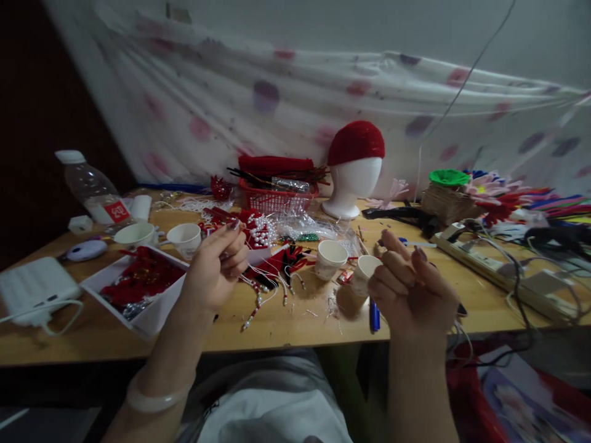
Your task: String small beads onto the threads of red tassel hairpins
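Note:
My left hand point(218, 266) is raised over the table, thumb and fingertips pinched together. What it pinches, if anything, is too fine to see. Just beside and behind its fingers are white strings with bead ends point(258, 301), and I cannot tell whether they touch the hand. To the right, my right hand point(410, 286) is also lifted with curled fingers and the thumb pressed to the index finger; anything in it is hidden. White pearl beads point(263, 232) and red pieces lie behind the left hand. Two paper cups, one point(330, 258) nearer the middle and one point(366, 274) by my right hand, stand between the hands.
A white box point(159, 314) of red pieces, more cups point(183, 239) and a bottle point(95, 187) are at left. Behind stand a red basket point(277, 198) and a foam head with a red cap point(356, 143). A power strip point(494, 267) with cables lies right; a blue pen-like object point(374, 316) lies near the front.

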Motion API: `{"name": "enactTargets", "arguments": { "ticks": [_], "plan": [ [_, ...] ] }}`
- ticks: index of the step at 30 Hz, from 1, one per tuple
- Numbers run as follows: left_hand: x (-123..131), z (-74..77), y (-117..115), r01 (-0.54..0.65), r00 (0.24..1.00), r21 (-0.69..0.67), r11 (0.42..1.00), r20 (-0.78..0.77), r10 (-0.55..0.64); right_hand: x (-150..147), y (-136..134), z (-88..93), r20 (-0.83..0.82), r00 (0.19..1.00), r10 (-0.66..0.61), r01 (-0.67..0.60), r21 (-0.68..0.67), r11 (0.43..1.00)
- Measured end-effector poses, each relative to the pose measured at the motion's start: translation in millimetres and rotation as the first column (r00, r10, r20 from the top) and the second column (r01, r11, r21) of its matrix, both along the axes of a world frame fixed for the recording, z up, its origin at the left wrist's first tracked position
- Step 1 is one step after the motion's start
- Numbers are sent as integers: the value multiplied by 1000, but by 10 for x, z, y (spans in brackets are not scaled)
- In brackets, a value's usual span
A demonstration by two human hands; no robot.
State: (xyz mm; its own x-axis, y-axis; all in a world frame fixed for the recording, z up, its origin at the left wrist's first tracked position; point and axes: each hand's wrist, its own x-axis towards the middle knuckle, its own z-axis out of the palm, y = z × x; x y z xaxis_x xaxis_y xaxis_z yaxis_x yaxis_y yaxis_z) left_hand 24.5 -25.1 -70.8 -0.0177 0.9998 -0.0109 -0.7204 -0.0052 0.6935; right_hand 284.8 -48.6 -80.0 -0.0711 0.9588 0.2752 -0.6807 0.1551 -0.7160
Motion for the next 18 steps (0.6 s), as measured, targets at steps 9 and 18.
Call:
{"name": "enactTargets", "arguments": {
  "ticks": [9, 18],
  "plan": [
    [-386, -46, 306, -96, 981, 111, 989, -158, 113, 353, 288, 293, -86, 984, -159, 167, 89, 982],
    [-610, 96, 252, -220, 964, 100, 970, -131, 232, 509, 236, 383, 27, 934, -357, 353, 89, 931]
  ]
}}
